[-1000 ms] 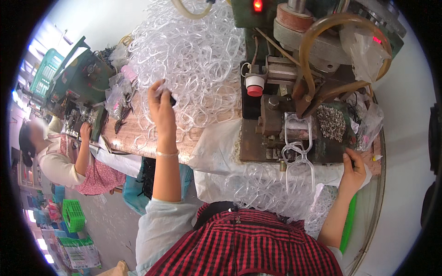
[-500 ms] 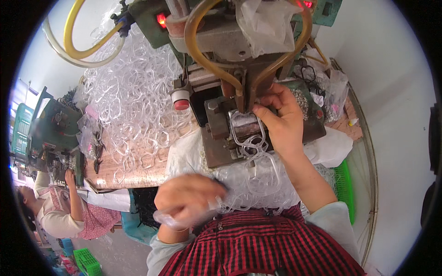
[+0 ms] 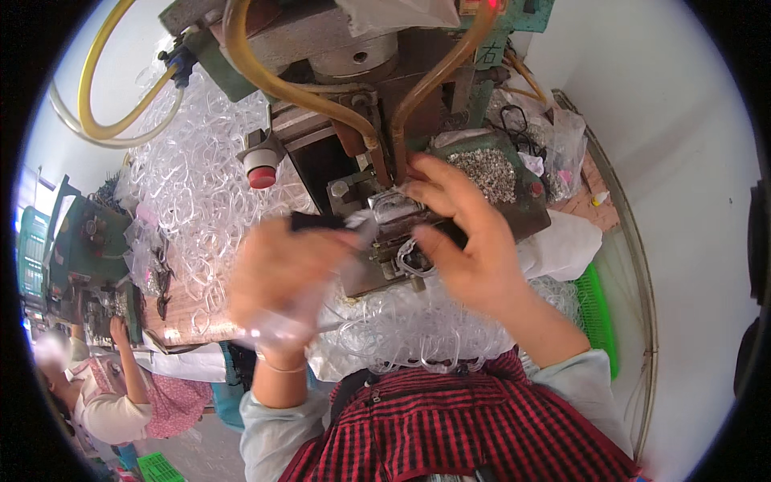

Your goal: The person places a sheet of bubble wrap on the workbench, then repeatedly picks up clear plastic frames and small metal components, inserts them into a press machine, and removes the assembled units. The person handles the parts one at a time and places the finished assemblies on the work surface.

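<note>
Clear plastic loops (image 3: 201, 185) lie heaped across the bench to the left of the press, and a second tangle of them (image 3: 401, 329) spills over the near edge, just above the red checked apron. Far to the left, a co-worker (image 3: 104, 394) sits at another green machine (image 3: 80, 249), well apart from this station.

Moving right, the left hand (image 3: 281, 281) is blurred; it seems curled around a bunch of the clear pieces, though I cannot tell how tightly. Just beside it sits the metal fixture (image 3: 385, 241) of the press, below the red button (image 3: 261, 173) and the amber hoses (image 3: 321, 88).

The right hand (image 3: 466, 241) reaches onto that fixture, thumb and fingers pinching a clear loop at the die. To my eye the step is seating one piece; it wants the loop laid flat and square on the fixture, with the spare bunch kept clear of the die. Further right, a tray of small metal bits (image 3: 486, 173) stands within reach.
</note>
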### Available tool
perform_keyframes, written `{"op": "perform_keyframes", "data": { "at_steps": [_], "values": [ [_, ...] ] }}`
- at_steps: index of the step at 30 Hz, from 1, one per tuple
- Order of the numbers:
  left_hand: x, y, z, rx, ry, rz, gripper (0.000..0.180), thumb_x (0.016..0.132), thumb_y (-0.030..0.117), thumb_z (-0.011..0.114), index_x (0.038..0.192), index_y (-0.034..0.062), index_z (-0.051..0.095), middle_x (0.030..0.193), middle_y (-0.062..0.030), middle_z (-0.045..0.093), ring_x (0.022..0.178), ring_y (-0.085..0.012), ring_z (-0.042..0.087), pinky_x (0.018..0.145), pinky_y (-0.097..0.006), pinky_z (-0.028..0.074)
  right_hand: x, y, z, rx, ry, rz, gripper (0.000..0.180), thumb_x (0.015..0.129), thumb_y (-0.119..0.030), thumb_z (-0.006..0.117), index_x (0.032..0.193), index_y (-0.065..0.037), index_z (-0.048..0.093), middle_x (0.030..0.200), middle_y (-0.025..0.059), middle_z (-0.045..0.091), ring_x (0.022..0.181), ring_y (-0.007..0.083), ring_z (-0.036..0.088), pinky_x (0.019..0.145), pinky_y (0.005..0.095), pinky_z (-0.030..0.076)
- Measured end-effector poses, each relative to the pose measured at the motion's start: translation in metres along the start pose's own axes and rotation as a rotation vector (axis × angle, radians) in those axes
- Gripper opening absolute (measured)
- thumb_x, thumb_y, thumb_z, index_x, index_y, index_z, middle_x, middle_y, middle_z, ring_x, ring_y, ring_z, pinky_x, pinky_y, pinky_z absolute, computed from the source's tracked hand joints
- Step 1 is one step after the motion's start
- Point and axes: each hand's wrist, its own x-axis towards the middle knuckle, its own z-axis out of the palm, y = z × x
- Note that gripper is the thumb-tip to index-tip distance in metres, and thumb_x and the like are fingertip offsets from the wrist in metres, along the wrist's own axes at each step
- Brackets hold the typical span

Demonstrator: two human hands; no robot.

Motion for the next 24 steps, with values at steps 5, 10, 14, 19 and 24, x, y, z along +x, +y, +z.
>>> {"op": "perform_keyframes", "data": {
  "at_steps": [5, 10, 14, 19, 24],
  "values": [
    [-0.009, -0.012, 0.04, 0.348, -0.306, 0.198, 0.031, 0.07, 0.01, 0.075, 0.101, 0.0134, 0.078, 0.109, -0.0015, 0.073, 0.086, -0.0233, 0.057, 0.095, -0.046, 0.054, -0.028, 0.095, -0.076, -0.718, 0.234, 0.093, 0.033, 0.086, 0.0, 0.06, 0.117, -0.006, 0.069, 0.109, 0.0189, 0.072, 0.102, 0.0372, 0.069, 0.09, 0.0435, 0.054],
    [-0.013, -0.012, 0.042, 0.35, -0.36, 0.16, 0.037, 0.066, 0.01, 0.074, 0.102, 0.0139, 0.078, 0.111, -0.0019, 0.072, 0.085, -0.0239, 0.057, 0.097, -0.045, 0.053, -0.027, 0.096, -0.092, -0.625, 0.285, 0.091, 0.023, 0.092, -0.003, 0.059, 0.112, -0.004, 0.069, 0.105, 0.019, 0.072, 0.098, 0.0288, 0.072, 0.085, 0.0335, 0.053],
    [-0.001, -0.014, 0.037, 0.261, -0.436, 0.143, 0.039, 0.065, 0.009, 0.076, 0.103, 0.0134, 0.078, 0.111, -0.0024, 0.072, 0.082, -0.0241, 0.057, 0.093, -0.045, 0.052, -0.005, 0.118, -0.123, -0.473, 0.465, 0.161, 0.016, 0.09, -0.004, 0.061, 0.103, -0.002, 0.071, 0.106, 0.0181, 0.072, 0.1, 0.0316, 0.07, 0.089, 0.035, 0.052],
    [-0.008, -0.019, 0.038, 0.258, -0.427, 0.121, 0.037, 0.066, 0.009, 0.076, 0.103, 0.0127, 0.078, 0.111, -0.0031, 0.072, 0.082, -0.0243, 0.058, 0.095, -0.046, 0.051, -0.034, 0.111, -0.103, -0.947, 0.321, 0.151, 0.016, 0.079, -0.012, 0.074, 0.094, -0.006, 0.072, 0.101, 0.0139, 0.07, 0.102, 0.0369, 0.064, 0.09, 0.0439, 0.051],
    [-0.024, -0.016, 0.039, 0.318, -0.367, 0.093, 0.026, 0.074, 0.011, 0.08, 0.1, 0.0139, 0.079, 0.116, -0.0039, 0.074, 0.086, -0.0254, 0.057, 0.103, -0.051, 0.049, -0.022, 0.118, -0.08, -1.173, 0.34, 0.106, 0.014, 0.08, -0.015, 0.075, 0.09, -0.005, 0.074, 0.1, 0.0154, 0.071, 0.101, 0.0355, 0.064, 0.091, 0.0445, 0.05]
  ]
}}
